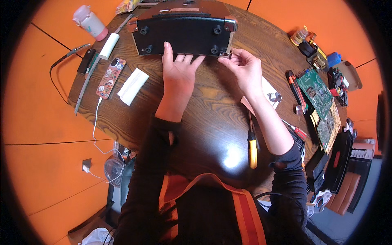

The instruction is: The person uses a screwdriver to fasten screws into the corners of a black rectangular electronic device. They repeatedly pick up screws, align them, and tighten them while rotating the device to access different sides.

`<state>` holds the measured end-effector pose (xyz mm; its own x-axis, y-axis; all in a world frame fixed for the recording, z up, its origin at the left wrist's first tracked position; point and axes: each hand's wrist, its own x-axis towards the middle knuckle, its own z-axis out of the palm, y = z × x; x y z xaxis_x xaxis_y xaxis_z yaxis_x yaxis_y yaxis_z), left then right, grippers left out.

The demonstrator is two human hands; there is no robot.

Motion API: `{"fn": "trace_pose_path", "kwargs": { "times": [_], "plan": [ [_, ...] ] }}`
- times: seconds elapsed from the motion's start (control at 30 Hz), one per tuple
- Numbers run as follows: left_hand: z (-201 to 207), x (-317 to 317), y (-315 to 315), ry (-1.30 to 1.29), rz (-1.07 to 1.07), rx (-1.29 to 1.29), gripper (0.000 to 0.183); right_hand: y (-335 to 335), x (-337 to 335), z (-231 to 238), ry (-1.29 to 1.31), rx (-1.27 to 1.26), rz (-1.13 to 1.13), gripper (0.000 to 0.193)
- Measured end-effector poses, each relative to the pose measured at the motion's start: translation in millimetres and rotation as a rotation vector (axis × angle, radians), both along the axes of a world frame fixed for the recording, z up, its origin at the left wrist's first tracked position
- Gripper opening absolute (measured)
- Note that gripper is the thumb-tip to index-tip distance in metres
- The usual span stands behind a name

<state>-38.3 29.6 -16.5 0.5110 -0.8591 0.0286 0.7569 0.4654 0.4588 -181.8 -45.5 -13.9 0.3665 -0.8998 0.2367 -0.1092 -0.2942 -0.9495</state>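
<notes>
The grip of the left hand [179, 73] is closed around the lower edge of a black case [179, 37] at the top centre of the frame, its thumb laid upright against the dark face and its fingers reaching under the edge. The grip of the right hand [248, 71] is at the case's lower right corner, thumb and forefinger drawn close together beside a small metal piece [223, 53]; whether they actually pinch it I cannot tell. The case rests on the brown wooden tabletop [204, 132], with a face bearing four round feet turned toward the person and shiny corner guards [230, 24] on its two upper corners. Below the right hand, toward the lower right of centre, lies a yellow-handled screwdriver [252, 153], and a red-handled screwdriver [300, 133] lies further right, past the forearm. A red-and-black utility knife [295, 86] lies near a green circuit board [315, 90] at the right of the frame. At the left are a phone [111, 79] in a patterned case, a folded white paper [133, 86] just beside it, and a long metal strip [83, 90]. A pink-and-white tumbler [92, 23] stands at the upper left.
</notes>
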Motion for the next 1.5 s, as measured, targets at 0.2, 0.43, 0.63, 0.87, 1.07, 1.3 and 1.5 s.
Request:
{"fn": "trace_pose_path", "kwargs": {
  "times": [0.2, 0.43, 0.63, 0.87, 1.07, 1.3, 1.5],
  "plan": [
    [-13, 1, 0, -0.038, 0.021, -0.077, 0.05, 8, 7, -17, 0.09, -0.312, -0.186, 0.043],
    [-19, 2, 4, 0.025, 0.041, -0.006, 0.051, 15, 7, -26, -0.018, -0.157, -0.146, 0.041],
    [-18, 1, 4, 0.019, 0.04, -0.013, 0.053, 13, 12, -24, -0.094, -0.152, -0.14, 0.033],
    [-13, -3, 3, -0.048, -0.023, 0.005, 0.048, 17, 12, -17, -0.003, -0.298, -0.195, 0.031],
    [-13, -14, 1, 0.082, -0.186, 0.004, 0.051, 21, 14, -18, 0.019, -0.296, -0.258, 0.031],
    [-14, -8, -7, 0.721, -0.85, -0.612, 0.078, 24, 12, -32, -0.03, -0.221, -0.218, 0.029],
    [-15, -11, -2, 0.281, -0.355, 0.084, 0.077, 26, 8, -39, -0.023, -0.21, -0.177, 0.027]
  ]
}}
